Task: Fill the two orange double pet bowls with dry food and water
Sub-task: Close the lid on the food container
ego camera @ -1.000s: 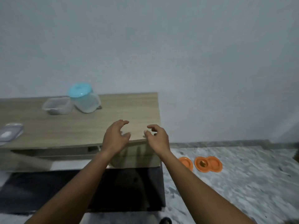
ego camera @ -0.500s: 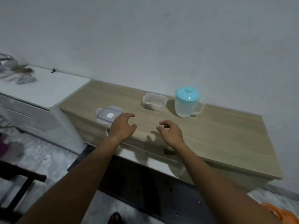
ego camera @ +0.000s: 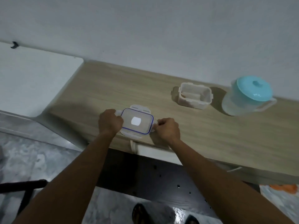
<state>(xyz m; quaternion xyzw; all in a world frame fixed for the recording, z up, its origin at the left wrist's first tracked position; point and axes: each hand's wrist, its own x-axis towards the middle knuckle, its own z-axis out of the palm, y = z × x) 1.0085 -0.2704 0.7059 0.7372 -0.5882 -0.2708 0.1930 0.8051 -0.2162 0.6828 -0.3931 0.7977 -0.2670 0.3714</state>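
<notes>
A clear container lid (ego camera: 137, 122) with a blue seal and white clip flaps lies near the front edge of the wooden tabletop (ego camera: 218, 135). My left hand (ego camera: 110, 122) grips its left flap and my right hand (ego camera: 166, 128) pinches its right flap. Further back stands the open clear food container (ego camera: 195, 97) holding a little brown dry food. To its right is a clear water jug (ego camera: 249, 96) with a turquoise lid. Only an orange edge of a pet bowl (ego camera: 284, 188) shows on the floor at the lower right.
A white cabinet top (ego camera: 32, 81) adjoins the table on the left. The pale wall runs behind both. A dark mat (ego camera: 145, 180) lies under the table, a black chair frame (ego camera: 24, 189) stands at the lower left, and my sandalled feet (ego camera: 140, 214) are on the marble floor.
My view swung left from the bowls and down over the table. Both hands moved forward from mid-air and closed on the two ends of the lid.
</notes>
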